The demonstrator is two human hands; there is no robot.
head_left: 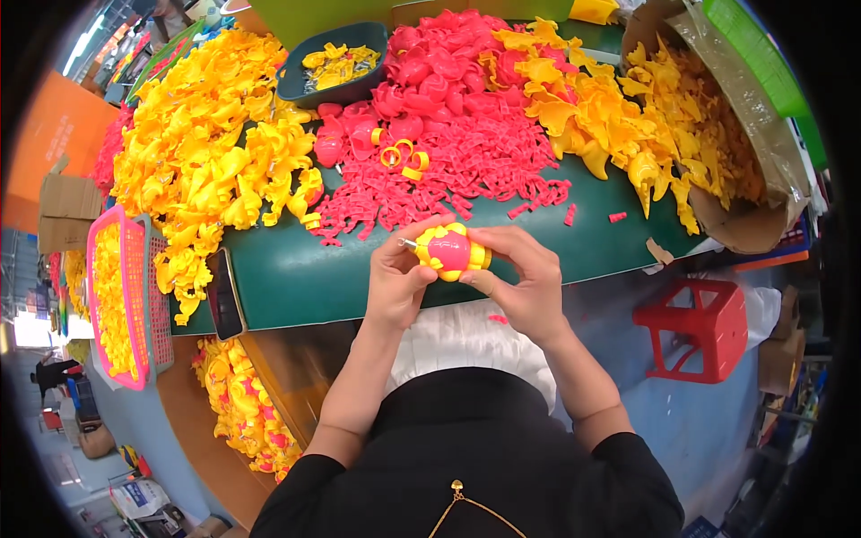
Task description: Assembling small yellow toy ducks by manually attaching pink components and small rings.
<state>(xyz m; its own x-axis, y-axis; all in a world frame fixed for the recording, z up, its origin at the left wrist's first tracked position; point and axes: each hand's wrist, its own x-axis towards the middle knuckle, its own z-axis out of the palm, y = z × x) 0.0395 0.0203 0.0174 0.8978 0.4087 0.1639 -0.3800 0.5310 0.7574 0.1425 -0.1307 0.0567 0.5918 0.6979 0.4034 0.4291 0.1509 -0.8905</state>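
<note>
Head view, looking down over a green-topped work table [296,278].

Item 1: small toy assembly [451,251], rounded, glossy moulded plastic, yellow shell with a pink centre piece and a short pale stub at its left end. Held above the near edge of the table, between both hands, seemingly so that the parts can be pressed together in the air.

Item 2: left hand [396,278], fingers curled, thumb and fingertips pinching the left end of the toy by the stub.

Item 3: right hand [525,287], fingers partly closed, cupping the right side of the toy from behind and below, steadying it.

Item 4: heap of yellow parts [206,152], left side of the table, curved, shiny shells piled loose and spilling over the edge.

Item 5: pink rounded shells [439,72], far centre, smooth and hollow-looking; below them, a spread of small pink pieces [448,170], thin and jagged, lying within easy reach of the hands.

Item 6: yellow pointed parts [610,117], far right, pouring from a tipped cardboard box [762,215].

Item 7: dark tray [296,85], far left of centre, holding a few yellow bits.

Item 8: pink mesh basket [134,305], left, off the table, filled with yellow parts.

Item 9: phone [224,294], dark slab, near left edge of the table.

Item 10: red plastic stool [700,327], right, on the floor.
</note>
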